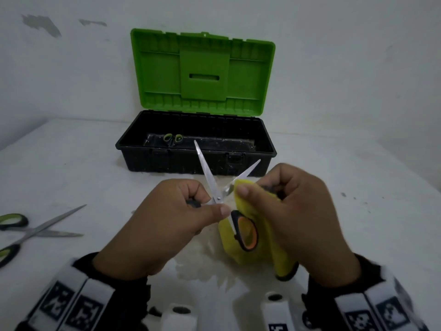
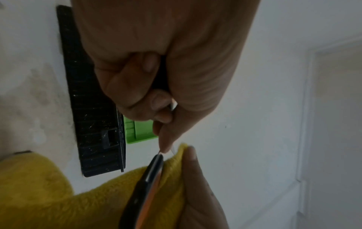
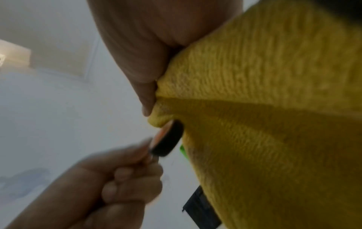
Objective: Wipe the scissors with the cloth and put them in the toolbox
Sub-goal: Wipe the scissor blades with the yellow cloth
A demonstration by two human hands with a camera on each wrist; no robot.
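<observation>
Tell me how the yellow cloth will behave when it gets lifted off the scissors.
The yellow cloth will probably flop: it already drapes in folds under the right hand. Its fuzzy pile suggests it grips rather than slips, so it may snag on the open blades of the scissors. It looks light for its size.

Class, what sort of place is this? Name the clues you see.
Probably a plain, makeshift workspace: a stained white table against a scuffed white wall, an open toolbox, and spare scissors lying out.
</observation>
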